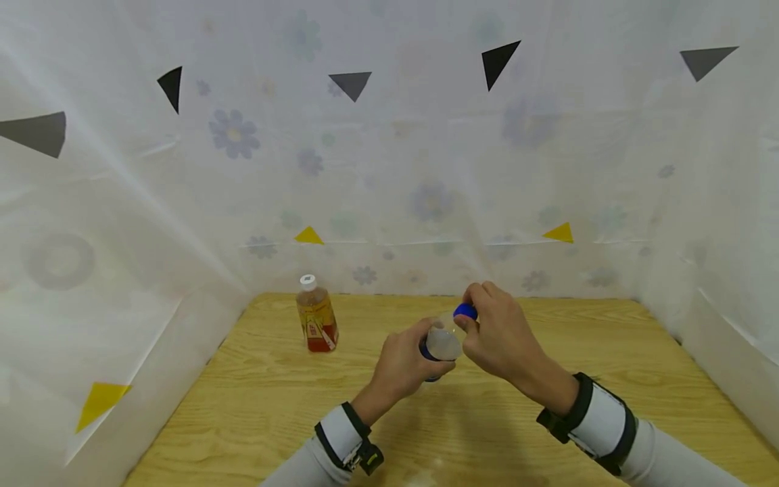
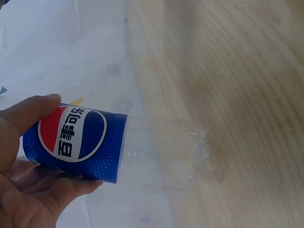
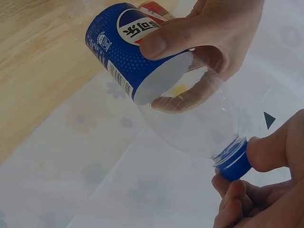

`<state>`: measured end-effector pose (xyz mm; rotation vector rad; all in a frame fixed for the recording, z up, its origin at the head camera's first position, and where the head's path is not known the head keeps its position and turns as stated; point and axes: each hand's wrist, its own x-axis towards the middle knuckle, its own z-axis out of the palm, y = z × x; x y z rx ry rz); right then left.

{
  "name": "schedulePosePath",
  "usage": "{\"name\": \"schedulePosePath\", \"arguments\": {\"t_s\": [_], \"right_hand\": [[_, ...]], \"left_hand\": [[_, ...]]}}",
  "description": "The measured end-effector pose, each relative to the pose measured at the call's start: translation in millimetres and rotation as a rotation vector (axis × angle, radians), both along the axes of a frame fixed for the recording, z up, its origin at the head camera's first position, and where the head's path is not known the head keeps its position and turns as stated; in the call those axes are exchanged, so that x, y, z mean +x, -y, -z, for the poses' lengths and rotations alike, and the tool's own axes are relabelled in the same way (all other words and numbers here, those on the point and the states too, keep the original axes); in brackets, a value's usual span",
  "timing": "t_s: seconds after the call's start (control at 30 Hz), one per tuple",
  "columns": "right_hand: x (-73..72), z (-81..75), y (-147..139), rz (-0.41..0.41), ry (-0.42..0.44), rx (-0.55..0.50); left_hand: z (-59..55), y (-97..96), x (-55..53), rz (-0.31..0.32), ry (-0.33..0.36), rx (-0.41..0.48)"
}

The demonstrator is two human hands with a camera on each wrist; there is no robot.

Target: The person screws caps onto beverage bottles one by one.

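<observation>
A clear plastic soda bottle [image 3: 190, 123] with a blue label [image 2: 102, 147] is held up over the table, tilted, its neck toward my right hand. My left hand [image 1: 404, 362] grips it around the label, thumb on one side and fingers on the other. No drink shows inside the see-through base. My right hand [image 1: 502, 335] pinches the blue cap [image 3: 235, 164] between thumb and fingers. The cap sits at the bottle's mouth, with the clear neck ring [image 3: 231, 146] showing just behind it.
Another bottle [image 1: 318, 318], white-capped with a yellow and red label and some reddish-brown liquid, stands at the back left of the wooden table [image 1: 255, 406]. A pale flowered sheet [image 1: 389, 169] with dark and yellow triangles hangs around the table's back and sides.
</observation>
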<state>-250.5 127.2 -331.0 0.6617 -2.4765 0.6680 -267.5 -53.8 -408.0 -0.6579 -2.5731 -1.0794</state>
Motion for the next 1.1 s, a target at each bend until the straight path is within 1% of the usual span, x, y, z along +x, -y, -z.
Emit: {"name": "schedulePosePath", "arguments": {"t_s": [0.37,0.53,0.7,0.87,1.1], "right_hand": [[-0.8,-3.8,-2.4,-0.014,0.007,0.031],[0.9,-2.3,-2.6,-0.010,0.016,0.032],[2.4,-1.3,-3.0,-0.015,0.001,0.038],[2.1,-0.8,-3.1,-0.021,-0.012,0.033],[1.6,0.2,-4.8,-0.034,0.002,0.006]], "left_hand": [[-3.0,0.8,-1.4,0.013,0.016,-0.010],[-1.9,0.5,-1.6,0.023,0.026,-0.003],[-0.5,1.4,-0.8,0.025,0.029,-0.001],[-0.4,2.0,-0.6,0.022,0.030,-0.004],[-1.6,1.9,-1.0,0.029,0.037,-0.001]]}}
